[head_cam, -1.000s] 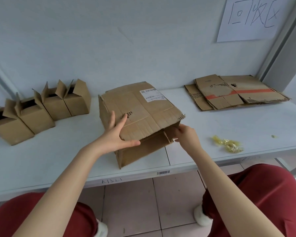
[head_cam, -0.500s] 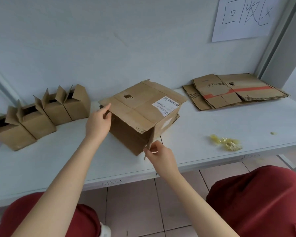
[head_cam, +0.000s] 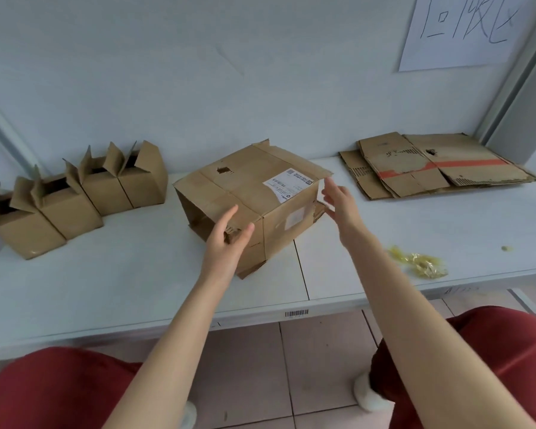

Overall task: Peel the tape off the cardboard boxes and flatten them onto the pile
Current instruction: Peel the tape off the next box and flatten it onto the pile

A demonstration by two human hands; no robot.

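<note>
A worn brown cardboard box (head_cam: 248, 193) with a white shipping label sits in the middle of the white shelf (head_cam: 121, 283), one corner turned toward me. My left hand (head_cam: 226, 239) is at its near left face with fingers straight and thumb spread, touching or just off the cardboard. My right hand (head_cam: 338, 201) is open beside the box's right end, fingers spread near a loose flap. A pile of flattened cardboard (head_cam: 430, 164) with a red stripe lies at the back right.
Several small brown boxes (head_cam: 75, 196) with raised flaps stand in a row at the back left. A crumpled wad of yellowish tape (head_cam: 418, 264) lies near the shelf's front right edge. A paper sign (head_cam: 458, 29) hangs on the wall.
The box has been turned on the shelf, its label now facing up and right. My left hand came from the far left edge to the near face; my right hand rose from the front to the right end.
</note>
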